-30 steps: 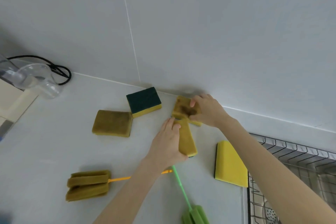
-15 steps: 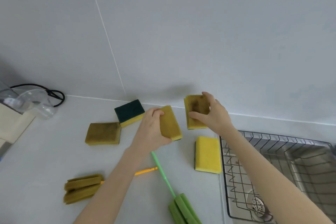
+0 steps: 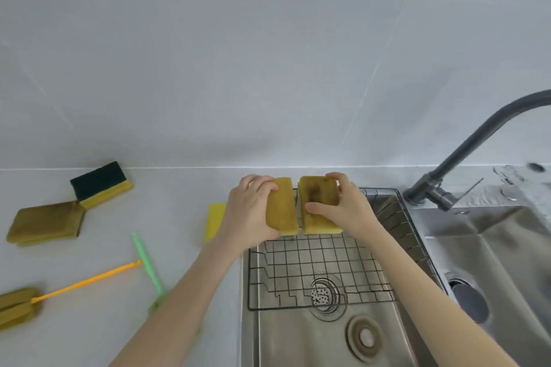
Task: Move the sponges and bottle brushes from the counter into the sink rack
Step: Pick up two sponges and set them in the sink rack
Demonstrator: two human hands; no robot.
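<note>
My left hand (image 3: 250, 211) grips a worn olive-yellow sponge (image 3: 283, 211) and my right hand (image 3: 343, 208) grips a stained yellow sponge (image 3: 317, 205). Both sponges are held side by side above the far end of the wire sink rack (image 3: 316, 268). On the counter to the left lie a bright yellow sponge (image 3: 214, 222), partly hidden by my left hand, a green-topped sponge (image 3: 100, 183) and a brownish sponge (image 3: 44, 223). An orange-handled bottle brush (image 3: 74, 283) and a green-handled bottle brush (image 3: 146, 262) lie crossed near the front left.
The steel sink (image 3: 328, 334) holds the rack over its drain. A dark grey faucet (image 3: 465, 152) arches at the back right, beside a second basin (image 3: 501, 262). A grey tiled wall (image 3: 268, 68) stands behind the counter.
Both hands have carried their sponges to the right, from over the counter to above the sink rack. The view has swung right, bringing the faucet and sink into sight.
</note>
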